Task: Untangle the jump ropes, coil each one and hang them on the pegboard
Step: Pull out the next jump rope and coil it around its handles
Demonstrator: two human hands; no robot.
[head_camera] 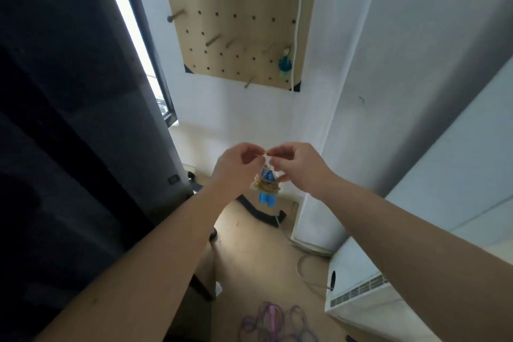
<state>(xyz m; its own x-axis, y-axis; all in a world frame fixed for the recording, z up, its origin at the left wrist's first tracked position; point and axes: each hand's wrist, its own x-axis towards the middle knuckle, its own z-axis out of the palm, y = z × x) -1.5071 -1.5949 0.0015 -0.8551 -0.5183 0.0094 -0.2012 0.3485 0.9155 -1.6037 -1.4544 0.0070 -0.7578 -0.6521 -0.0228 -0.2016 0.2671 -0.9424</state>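
Head: coiled yellow rope [266,185], blue handles [267,199]

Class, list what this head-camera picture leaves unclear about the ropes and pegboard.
Head view: whether the coiled rope is knotted where the left hand and right hand pinch it; they cover it.
Head view: purple rope on the floor; blurred, cut by bottom edge.
Head view: teal thing on the pegboard; too small, blurred.

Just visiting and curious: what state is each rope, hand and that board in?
Yellow jump rope with blue handles: coiled, dangling from both hands.
Left hand: pinches its top.
Right hand: pinches its top.
Tan wooden pegboard: wall-mounted, several pegs bare.
Teal rope bundle: hangs on a peg.
Purple rope: loose tangle on the floor.
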